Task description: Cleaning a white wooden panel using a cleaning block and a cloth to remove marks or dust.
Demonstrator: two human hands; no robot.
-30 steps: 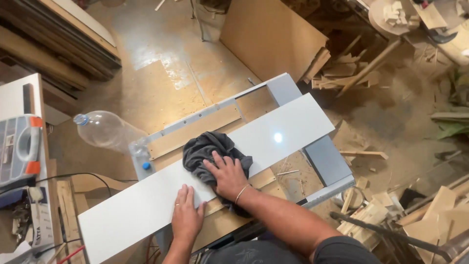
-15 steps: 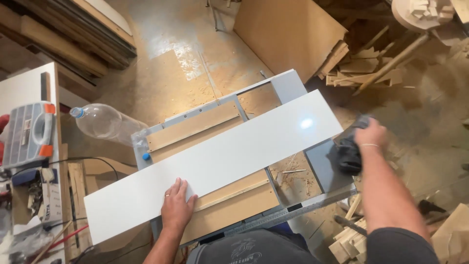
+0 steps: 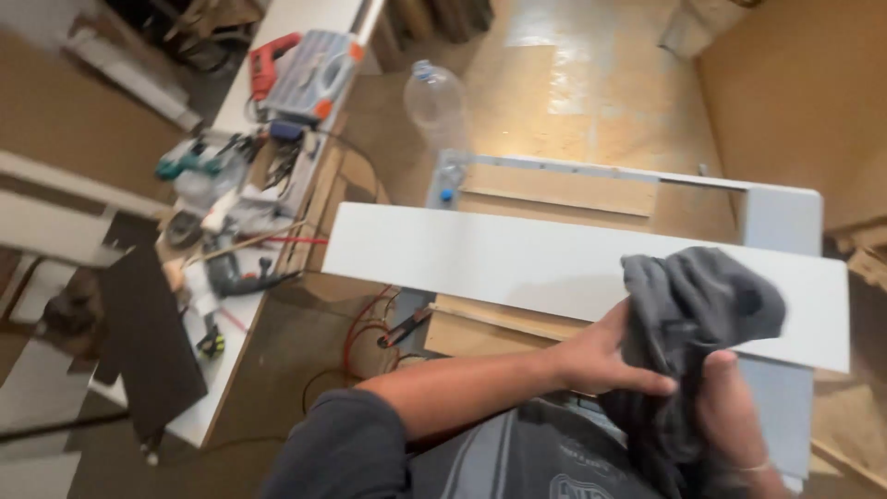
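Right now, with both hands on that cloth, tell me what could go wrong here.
1. Neither the left hand nor the right hand steadies the white panel; it overhangs the grey bench frame on its left end and might tip or slide.
2. The dark grey cloth hangs over the panel's near edge and could drag it.
3. The red cable loops on the floor below, a possible trip hazard.

A clear plastic bottle with blue cap [image 3: 436,100] lies on the floor beyond the white board [image 3: 517,259]; its label cannot be seen.
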